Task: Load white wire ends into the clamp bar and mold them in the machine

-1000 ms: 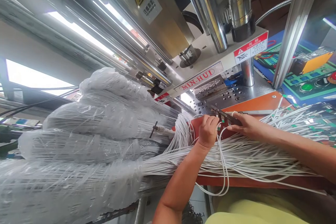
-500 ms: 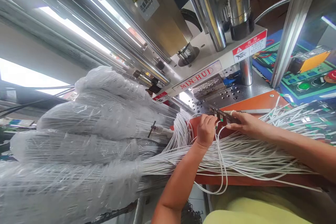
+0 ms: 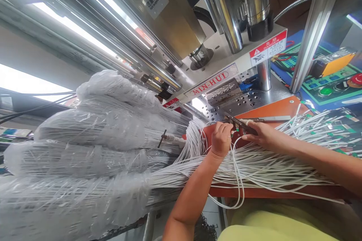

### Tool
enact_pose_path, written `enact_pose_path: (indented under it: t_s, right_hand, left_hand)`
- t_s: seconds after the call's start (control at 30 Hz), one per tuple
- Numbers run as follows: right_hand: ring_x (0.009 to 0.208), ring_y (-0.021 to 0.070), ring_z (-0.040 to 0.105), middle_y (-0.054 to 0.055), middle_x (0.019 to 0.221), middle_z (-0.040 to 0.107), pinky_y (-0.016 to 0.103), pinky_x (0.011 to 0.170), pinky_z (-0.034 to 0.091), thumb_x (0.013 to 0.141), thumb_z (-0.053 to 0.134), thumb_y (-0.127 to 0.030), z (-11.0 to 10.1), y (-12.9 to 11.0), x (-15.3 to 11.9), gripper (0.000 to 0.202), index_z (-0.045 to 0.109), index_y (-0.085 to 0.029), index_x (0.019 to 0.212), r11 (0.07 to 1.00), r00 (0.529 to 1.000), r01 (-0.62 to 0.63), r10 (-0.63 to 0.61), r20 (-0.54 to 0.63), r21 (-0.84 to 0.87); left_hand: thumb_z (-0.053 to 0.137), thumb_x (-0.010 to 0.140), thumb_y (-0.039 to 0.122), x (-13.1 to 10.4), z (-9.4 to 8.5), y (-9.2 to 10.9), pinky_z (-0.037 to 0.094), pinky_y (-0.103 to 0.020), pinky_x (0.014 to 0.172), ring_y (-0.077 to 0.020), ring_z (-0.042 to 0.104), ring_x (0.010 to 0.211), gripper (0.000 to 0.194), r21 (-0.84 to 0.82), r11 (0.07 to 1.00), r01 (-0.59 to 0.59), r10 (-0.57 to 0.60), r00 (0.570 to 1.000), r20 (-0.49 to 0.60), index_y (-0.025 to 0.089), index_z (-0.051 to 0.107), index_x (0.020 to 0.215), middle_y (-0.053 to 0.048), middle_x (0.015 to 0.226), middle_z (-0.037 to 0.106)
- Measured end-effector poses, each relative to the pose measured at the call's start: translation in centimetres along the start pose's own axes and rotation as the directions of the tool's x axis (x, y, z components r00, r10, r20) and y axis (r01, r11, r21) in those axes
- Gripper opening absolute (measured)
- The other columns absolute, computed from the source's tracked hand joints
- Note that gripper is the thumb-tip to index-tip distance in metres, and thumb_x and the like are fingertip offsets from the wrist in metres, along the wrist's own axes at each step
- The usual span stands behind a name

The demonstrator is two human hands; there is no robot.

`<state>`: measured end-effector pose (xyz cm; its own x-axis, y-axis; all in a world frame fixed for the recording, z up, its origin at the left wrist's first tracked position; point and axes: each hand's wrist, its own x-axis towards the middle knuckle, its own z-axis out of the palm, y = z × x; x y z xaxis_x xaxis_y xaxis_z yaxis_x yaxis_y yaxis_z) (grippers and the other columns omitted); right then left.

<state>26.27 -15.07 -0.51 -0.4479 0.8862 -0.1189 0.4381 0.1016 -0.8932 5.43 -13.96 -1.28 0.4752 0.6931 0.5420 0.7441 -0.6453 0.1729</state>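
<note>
My left hand is closed at the near end of a metal mould bar, its fingertips pinched by a small green connector; what exactly they hold is too small to tell. My right hand is closed round the right end of the same bar, thumb below and fingers above. White cables loop down from between the hands. Many more white cables lie in a thick layer under both forearms.
A press with a MIN-HUI plate stands ahead. Plastic-wrapped cable bundles fill the left. A control panel with green and red buttons is at the right. A T-handle sticks out near the bundles.
The view has shifted slightly. My left fingertips have moved a little at the connector; my right hand keeps its hold on the bar.
</note>
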Motion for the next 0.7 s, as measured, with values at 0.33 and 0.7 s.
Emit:
enact_pose_path:
  t_s: [0.33, 0.7]
  right_hand:
    - [0.068, 0.0171, 0.052, -0.001, 0.076, 0.061, 0.029, 0.062, 0.039, 0.081, 0.055, -0.055, -0.1, 0.4, 0.3, 0.034, 0.047, -0.022, 0.082, 1.0, 1.0, -0.005, 0.006, -0.023, 0.028]
    - [0.07, 0.0164, 0.048, -0.002, 0.078, 0.056, 0.03, 0.066, 0.039, 0.085, 0.051, -0.055, 0.3, 0.8, 0.4, 0.033, 0.043, -0.023, 0.086, 1.0, 1.0, -0.015, 0.015, 0.01, 0.005]
  left_hand:
    - [0.076, 0.075, 0.024, 1.2, -2.6, 0.3, 0.05, -0.033, 0.083, -0.0205, 0.06, 0.093, 0.037, -0.155, 0.904, 0.398, -0.38, 0.916, 0.13, 0.021, 0.064, 0.109, -0.005, 0.095, 0.07]
    - [0.068, 0.077, 0.043, 1.9, -0.7, -0.9, 0.046, -0.03, 0.081, -0.0168, 0.062, 0.078, 0.028, -0.528, 0.288, 0.799, -0.551, 0.59, 0.591, 0.016, 0.072, 0.075, -0.005, 0.079, 0.071]
